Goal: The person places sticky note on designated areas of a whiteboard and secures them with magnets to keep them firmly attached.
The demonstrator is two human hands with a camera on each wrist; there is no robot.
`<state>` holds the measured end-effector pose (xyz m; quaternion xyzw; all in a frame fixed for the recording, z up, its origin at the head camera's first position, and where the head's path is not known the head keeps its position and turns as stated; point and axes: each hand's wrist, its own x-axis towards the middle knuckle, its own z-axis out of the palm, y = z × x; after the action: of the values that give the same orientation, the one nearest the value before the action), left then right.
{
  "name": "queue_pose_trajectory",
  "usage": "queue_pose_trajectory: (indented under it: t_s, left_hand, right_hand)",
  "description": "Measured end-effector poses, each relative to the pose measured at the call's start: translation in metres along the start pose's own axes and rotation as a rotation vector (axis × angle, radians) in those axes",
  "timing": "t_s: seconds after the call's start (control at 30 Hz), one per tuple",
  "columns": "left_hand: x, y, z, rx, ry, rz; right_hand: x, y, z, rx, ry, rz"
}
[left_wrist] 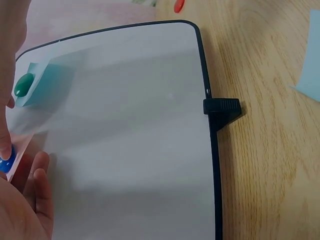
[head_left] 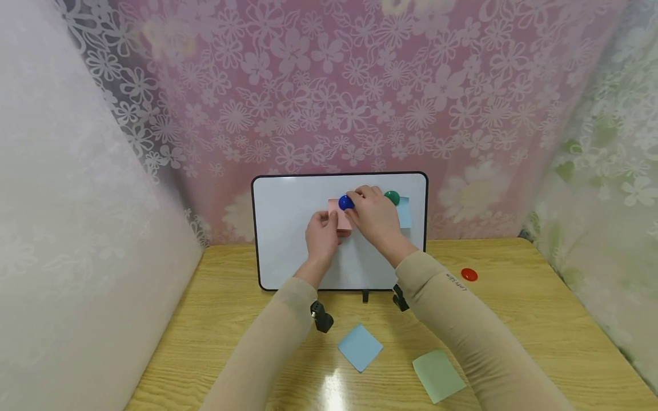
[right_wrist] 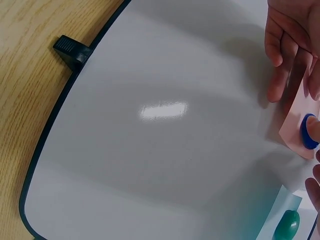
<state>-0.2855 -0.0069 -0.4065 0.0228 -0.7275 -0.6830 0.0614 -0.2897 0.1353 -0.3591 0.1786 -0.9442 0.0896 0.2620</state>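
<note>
Holding the blue magnet point(head_left: 345, 202) at the upper part of the pink note point(head_left: 343, 221), the right hand point(head_left: 377, 214) grips it between thumb and fingers; the left hand point(head_left: 322, 237) pinches the note's left side; note and magnet sit below the middle of the whiteboard's point(head_left: 288, 240) top edge; best, I judge, to keep the paper level and smooth, press the magnet squarely, and loosen the left fingers only once it holds.
</note>
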Motion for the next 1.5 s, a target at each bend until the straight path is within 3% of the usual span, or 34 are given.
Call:
queue_pose_trajectory:
  t_s: [0.4, 0.8, 1.2, 1.5]
  left_hand:
    - [-0.003, -0.003, -0.004, 0.014, 0.004, 0.015]
    - [-0.007, -0.011, -0.011, -0.007, 0.008, -0.022]
    - [-0.012, -0.018, -0.018, -0.009, -0.011, -0.022]
    - [-0.014, -0.022, -0.020, -0.021, -0.017, -0.029]
  right_hand:
    - [-0.002, 0.001, 0.002, -0.010, 0.029, -0.019]
    - [-0.008, 0.004, 0.003, 0.035, 0.040, -0.009]
    - [-0.019, 0.012, 0.005, 0.099, 0.140, -0.014]
    - [-0.027, 0.020, 0.006, 0.132, 0.133, 0.054]
